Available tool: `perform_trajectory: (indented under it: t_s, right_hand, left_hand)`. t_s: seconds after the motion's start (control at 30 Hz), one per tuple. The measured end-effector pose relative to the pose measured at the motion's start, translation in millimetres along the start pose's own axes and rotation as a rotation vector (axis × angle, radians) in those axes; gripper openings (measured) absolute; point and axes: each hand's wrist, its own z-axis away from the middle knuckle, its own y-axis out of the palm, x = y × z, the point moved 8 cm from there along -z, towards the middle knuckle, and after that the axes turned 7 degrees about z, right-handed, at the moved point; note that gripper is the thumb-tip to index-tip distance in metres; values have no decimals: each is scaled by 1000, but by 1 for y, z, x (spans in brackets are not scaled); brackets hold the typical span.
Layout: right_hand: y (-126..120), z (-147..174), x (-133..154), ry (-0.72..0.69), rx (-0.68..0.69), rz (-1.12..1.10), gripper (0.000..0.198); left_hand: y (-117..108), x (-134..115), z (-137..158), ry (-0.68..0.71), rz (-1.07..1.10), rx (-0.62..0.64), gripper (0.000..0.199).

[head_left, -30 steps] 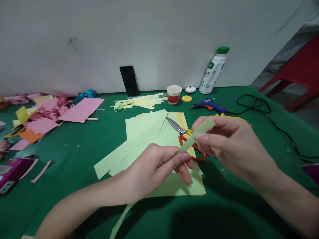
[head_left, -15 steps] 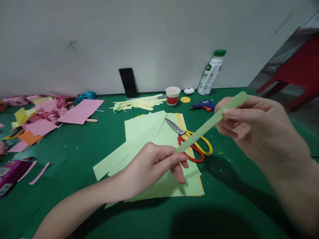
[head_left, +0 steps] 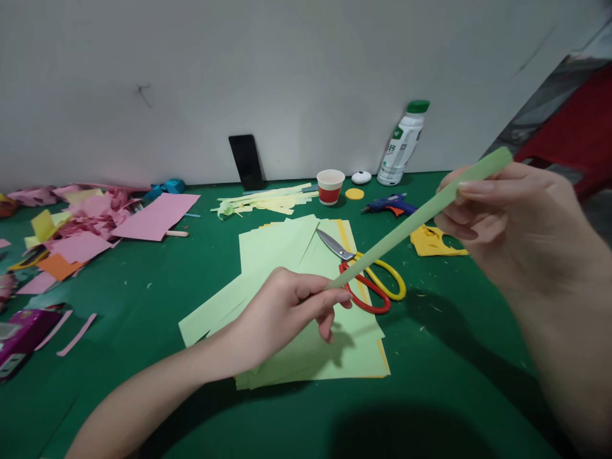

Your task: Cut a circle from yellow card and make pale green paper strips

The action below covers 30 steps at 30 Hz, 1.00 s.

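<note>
A narrow light-green paper strip (head_left: 406, 226) stretches on a slant between my hands, above the table. My left hand (head_left: 299, 306) pinches its lower end, over a stack of light-green paper sheets (head_left: 282, 248). The upper end is pinched between thumb and fingers of my right hand (head_left: 511, 217), raised at the right. Beneath the strip, scissors (head_left: 351, 258) with one red and one yellow handle lie on the stack, blades pointing to the upper left. Yellow sheet edges show under the green ones.
Along the wall are a phone (head_left: 246, 161), cut paper strips (head_left: 272, 199), a paper cup (head_left: 330, 188), a white bottle (head_left: 404, 143) and a blue glue gun (head_left: 389, 204). A yellow paper scrap (head_left: 430, 242) lies right. Pink paper (head_left: 157, 217) and a purple object (head_left: 23, 335) are left.
My right hand has moved up and to the right with its end of the strip, uncovering the yellow scrap. My left hand has shifted slightly left, still pinching the other end.
</note>
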Motion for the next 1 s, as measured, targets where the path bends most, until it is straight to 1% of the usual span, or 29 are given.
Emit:
perform_trajectory:
  t_s: [0.13, 0.27, 0.4, 0.6, 0.7, 0.8, 0.93, 1.0]
  right_hand:
    - [-3, -1, 2, -5, -26, -32, 26]
    - [-4, -1, 2, 2, -33, -2, 22]
    - [-4, -1, 1, 1, -49, -11, 20]
    - [-8, 0, 0, 49, -119, -65, 24]
    - [-19, -2, 1, 68, -208, -50, 21]
    - [-30, -5, 5, 47, -263, -51, 23]
    - [-35, -8, 8, 10, -262, -52, 27]
    - [-35, -8, 8, 12, -261, -32, 27]
  left_hand:
    - [-3, -1, 1, 14, -5, -28, 36]
    - [-5, 0, -1, 5, -23, -53, 36]
    - [-6, -2, -3, 5, 15, -49, 35]
    - [-8, 0, -3, 9, 32, -49, 34]
    - [-12, 3, -4, 15, 3, -79, 36]
    - [-18, 2, -5, 53, -52, -123, 37]
    - [-23, -4, -4, 119, -161, -174, 37]
    - [-24, -10, -2, 192, -242, -196, 37]
